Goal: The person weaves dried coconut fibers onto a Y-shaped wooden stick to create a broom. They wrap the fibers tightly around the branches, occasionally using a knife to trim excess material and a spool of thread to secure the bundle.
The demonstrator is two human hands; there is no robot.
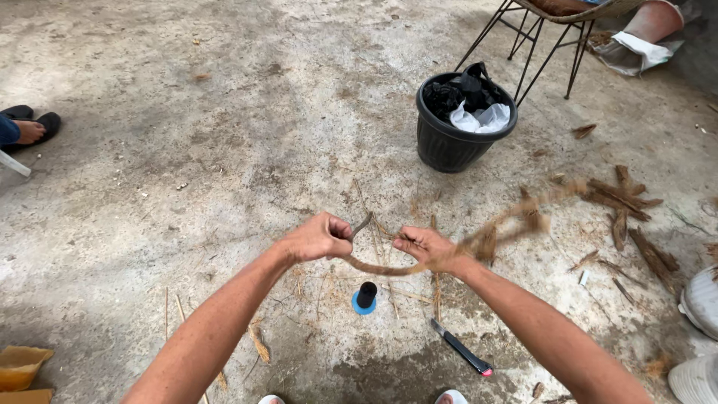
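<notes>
Both of my hands hold a long, brown, fibrous strip of plant material (493,236) over the concrete floor. My left hand (320,237) is closed on its near end, which sticks up past my thumb. My right hand (425,246) pinches the strip a little further along. Between the hands the strip sags in a short loop. Beyond my right hand it runs up and to the right, blurred. Below my hands a small black spool (366,295) stands on a blue disc.
A knife (461,348) with a black handle lies on the floor at lower right. A black pot (459,120) with bags inside stands further off, beside a wire-legged chair (538,34). Bark pieces (624,209) lie at right. Another person's foot (30,129) in a sandal shows at far left.
</notes>
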